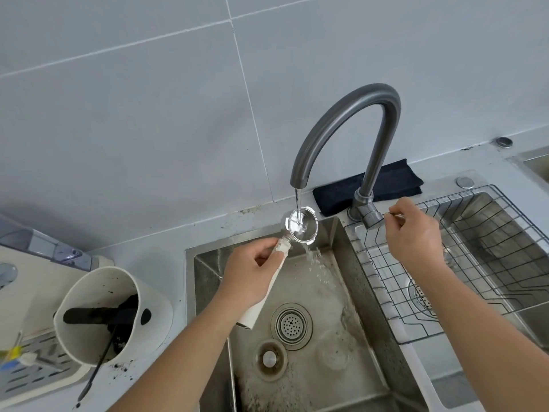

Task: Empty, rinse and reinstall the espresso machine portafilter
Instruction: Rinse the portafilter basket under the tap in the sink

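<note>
My left hand (pixel 248 276) grips the white handle of the portafilter (pixel 300 225), holding its round metal basket under the grey gooseneck faucet (pixel 341 123). A thin stream of water runs into the basket and spills over its rim into the steel sink (pixel 326 367) below. My right hand (pixel 416 233) pinches the thin faucet lever (pixel 395 216) beside the faucet base. The espresso machine (pixel 17 281) shows only partly at the far left edge.
A white knock box (pixel 89 349) with dark coffee grounds and a black brush stands left of the sink. A wire rack (pixel 463 263) sits over the right basin. A folded black cloth (pixel 386 182) lies behind the faucet. The sink holds a drain strainer (pixel 291 325).
</note>
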Available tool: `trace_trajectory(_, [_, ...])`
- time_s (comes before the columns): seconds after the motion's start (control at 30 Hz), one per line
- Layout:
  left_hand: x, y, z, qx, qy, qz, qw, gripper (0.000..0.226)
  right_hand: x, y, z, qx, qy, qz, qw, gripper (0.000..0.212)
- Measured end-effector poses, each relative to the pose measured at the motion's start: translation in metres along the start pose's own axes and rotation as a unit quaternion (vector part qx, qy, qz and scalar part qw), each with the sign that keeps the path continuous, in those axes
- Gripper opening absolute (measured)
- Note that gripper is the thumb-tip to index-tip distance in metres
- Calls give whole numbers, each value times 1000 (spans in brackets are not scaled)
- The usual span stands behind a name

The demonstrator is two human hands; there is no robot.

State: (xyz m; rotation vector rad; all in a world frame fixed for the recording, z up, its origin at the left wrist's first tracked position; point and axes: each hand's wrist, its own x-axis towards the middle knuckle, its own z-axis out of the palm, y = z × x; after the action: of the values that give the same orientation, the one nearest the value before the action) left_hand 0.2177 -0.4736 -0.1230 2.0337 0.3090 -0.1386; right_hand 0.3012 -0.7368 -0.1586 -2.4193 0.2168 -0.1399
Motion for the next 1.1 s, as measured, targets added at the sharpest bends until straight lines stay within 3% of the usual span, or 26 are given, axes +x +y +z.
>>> trace_trajectory(0.27, [-1,-5,4,-135,27,-63,988,24,1,2,2,-3,4,-4,1000,9])
trace_trajectory(0.47, [-1,2,11,-301,5,-138,944,16,1,2,3,-1,4,-2,1000,10])
trace_trajectory(0.77, [4,3,16,-324,-20,-163,932,20,1,1,3,-1,8,0,1000,11])
trace_trajectory(1.1, [22,14,26,-408,-31,-225,885,21,1,2,4,3,14,-5,1000,12])
